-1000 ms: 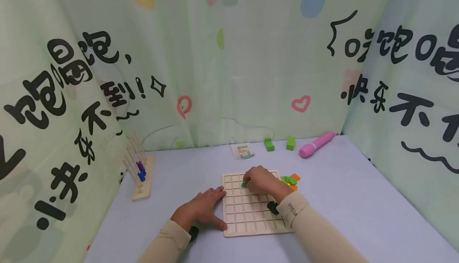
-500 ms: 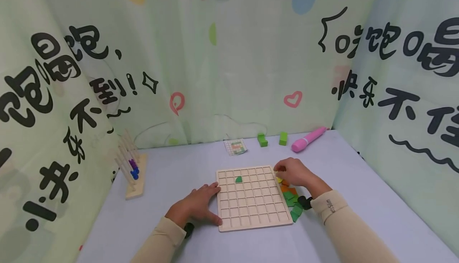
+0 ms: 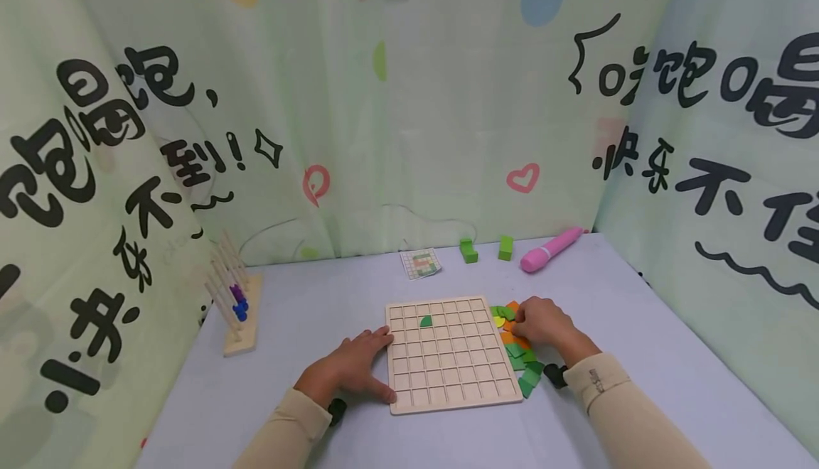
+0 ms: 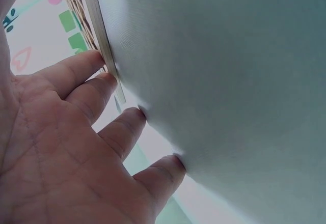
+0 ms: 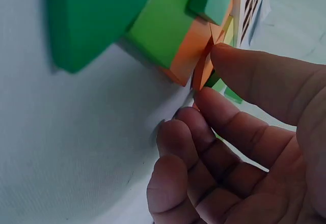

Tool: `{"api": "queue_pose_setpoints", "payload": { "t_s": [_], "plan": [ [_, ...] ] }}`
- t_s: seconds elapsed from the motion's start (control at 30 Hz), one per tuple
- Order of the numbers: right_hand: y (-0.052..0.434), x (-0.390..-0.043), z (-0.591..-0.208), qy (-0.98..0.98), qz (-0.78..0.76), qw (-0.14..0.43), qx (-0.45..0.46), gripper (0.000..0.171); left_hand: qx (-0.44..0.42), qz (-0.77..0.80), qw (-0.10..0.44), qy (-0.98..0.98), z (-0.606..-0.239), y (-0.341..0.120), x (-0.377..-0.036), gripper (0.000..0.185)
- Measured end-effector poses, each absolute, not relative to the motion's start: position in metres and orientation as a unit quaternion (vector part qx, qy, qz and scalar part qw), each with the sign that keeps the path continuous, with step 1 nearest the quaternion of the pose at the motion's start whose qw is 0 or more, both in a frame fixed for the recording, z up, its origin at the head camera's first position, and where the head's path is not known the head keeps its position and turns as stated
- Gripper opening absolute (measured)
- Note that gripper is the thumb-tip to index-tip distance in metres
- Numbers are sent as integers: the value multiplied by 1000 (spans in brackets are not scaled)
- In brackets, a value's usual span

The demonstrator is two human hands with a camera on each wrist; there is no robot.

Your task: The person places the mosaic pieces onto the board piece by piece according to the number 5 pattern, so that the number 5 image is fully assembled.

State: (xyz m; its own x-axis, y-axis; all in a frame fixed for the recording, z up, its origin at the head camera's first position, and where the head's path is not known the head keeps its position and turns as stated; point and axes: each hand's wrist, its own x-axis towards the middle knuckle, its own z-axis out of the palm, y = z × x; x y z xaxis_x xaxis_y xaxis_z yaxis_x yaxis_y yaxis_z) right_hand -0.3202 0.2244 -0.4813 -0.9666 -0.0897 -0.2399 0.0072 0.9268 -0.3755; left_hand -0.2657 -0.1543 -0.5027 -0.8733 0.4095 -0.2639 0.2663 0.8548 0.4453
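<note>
A square wooden grid board point(image 3: 448, 366) lies on the table with one dark green quarter-round tile point(image 3: 426, 321) in a cell of its upper left part. My left hand point(image 3: 350, 365) rests against the board's left edge, fingers spread; its fingertips touch the edge and tabletop in the left wrist view. Along the right edge lies a loose heap of green, orange and yellow tiles point(image 3: 530, 376). Over this heap my right hand point(image 3: 546, 322) pinches an orange tile point(image 5: 203, 72) between thumb and forefinger, its other fingers curled. The fingers partly hide the tile.
At the left stands a peg rack point(image 3: 242, 344) with blue and purple beads on its rods. Behind the board lie a printed pattern card point(image 3: 421, 263), two green blocks point(image 3: 505, 248) and a pink marker-like stick point(image 3: 550, 249). Curtains enclose the table.
My right hand left the green quarter-round tile in the board and moved right to the tile heap, then slightly nearer, onto an orange tile. My left hand stays at the board's edge.
</note>
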Motion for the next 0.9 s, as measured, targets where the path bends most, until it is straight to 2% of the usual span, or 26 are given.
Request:
{"api": "queue_pose_setpoints", "payload": {
  "t_s": [0.47, 0.9],
  "plan": [
    [220, -323, -483, 974, -187, 126, -17, 14, 178, 200, 177, 947, -502, -153, -265, 109],
    [215, -321, -490, 974, -203, 81, -58, 16, 176, 200, 180, 947, -497, -152, -264, 108]
  ]
}}
